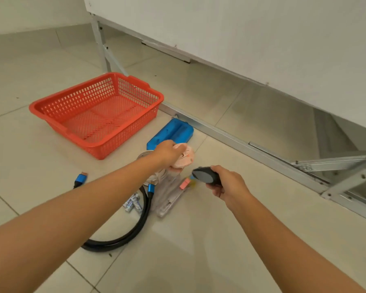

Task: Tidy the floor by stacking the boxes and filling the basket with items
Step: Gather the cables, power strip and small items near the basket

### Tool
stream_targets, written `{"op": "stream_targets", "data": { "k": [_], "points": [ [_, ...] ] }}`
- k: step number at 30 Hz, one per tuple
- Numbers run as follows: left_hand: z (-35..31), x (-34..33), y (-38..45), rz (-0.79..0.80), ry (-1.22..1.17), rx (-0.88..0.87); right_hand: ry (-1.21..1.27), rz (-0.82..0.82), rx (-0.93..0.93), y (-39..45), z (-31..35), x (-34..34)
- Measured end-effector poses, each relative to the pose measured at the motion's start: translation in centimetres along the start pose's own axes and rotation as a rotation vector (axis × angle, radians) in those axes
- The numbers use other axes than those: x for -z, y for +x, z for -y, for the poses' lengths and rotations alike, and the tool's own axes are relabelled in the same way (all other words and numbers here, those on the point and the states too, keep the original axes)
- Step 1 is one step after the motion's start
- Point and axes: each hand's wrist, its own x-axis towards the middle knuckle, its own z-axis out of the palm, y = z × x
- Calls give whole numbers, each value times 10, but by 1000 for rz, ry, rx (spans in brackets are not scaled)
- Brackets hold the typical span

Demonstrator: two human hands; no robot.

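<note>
The red basket [97, 115] is sitting on the tiled floor [199, 240], nothing lying inside. A pink round item [184, 156] is being gripped by the left hand [167, 151]; a dark grey mouse-like object [205, 175] is being clasped by the right hand [228, 182]. A blue case [171, 133] is lying just beside the basket, a black cable [123, 235] nearer.

Glossy pale tiles [199, 240] fill the lower frame; matt perforated red plastic basket [51, 106] upper left; smooth blue plastic box [171, 132] centre; bare metal frame [241, 142] right.

Single head-worn wide-angle camera looks forward and down at the tiled floor [199, 240], close above both forearms.
</note>
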Motion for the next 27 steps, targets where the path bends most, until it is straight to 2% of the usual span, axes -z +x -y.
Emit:
{"op": "stream_targets", "data": {
  "k": [3,6,12,17,23,27],
  "points": [
    [-8,0,25,-23,301,44,145,-27,-44,14,-3,-22],
    [-7,-8,40,-22,416,48,184,11,-76,23,-9,-37],
    [3,-17,57,-93,431,7,258,-1,-78,42,-21,-50],
    [9,-22,63,-203,402,-32,212,19,-48,48,-29,-52],
    [12,-23,59,-216,553,-70,153,145,-115,33,-25,-43],
    [5,-20,47,-188,576,-59,-3,228,-108,17,-21,-33]
  ]
}}
